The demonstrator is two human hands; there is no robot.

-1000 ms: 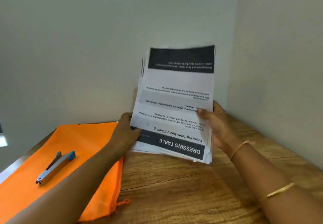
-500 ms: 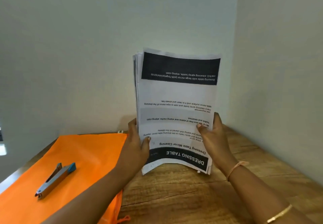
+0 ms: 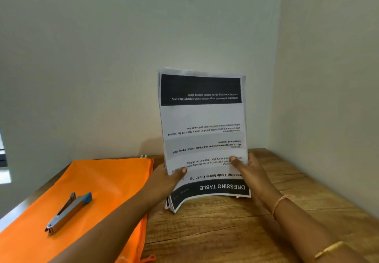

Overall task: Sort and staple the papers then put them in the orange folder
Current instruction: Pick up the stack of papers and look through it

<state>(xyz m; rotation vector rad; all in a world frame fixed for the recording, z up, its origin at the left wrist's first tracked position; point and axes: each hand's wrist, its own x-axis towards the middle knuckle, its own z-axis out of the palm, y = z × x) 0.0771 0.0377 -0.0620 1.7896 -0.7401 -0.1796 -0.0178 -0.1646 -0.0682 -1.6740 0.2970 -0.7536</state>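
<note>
A stack of printed papers (image 3: 202, 119) stands upright on its lower edge on the wooden table, its text upside down and the bottom corner curling. My left hand (image 3: 164, 178) grips the stack's left edge with the thumb on the front sheet. My right hand (image 3: 249, 172) holds the right edge, thumb pressed on the front. The orange folder (image 3: 98, 191) lies flat to the left. A grey stapler with a blue end (image 3: 68, 212) rests on top of the folder.
The wooden table (image 3: 225, 232) sits in a corner, with a pale wall behind the papers and another wall close on the right. A small white clip (image 3: 143, 156) shows at the folder's far edge. An orange zip pull (image 3: 150, 258) hangs at the folder's near corner.
The papers have gone from tilted and lifted to standing upright with their lower edge down on the table. Both hands have kept hold of the side edges.
</note>
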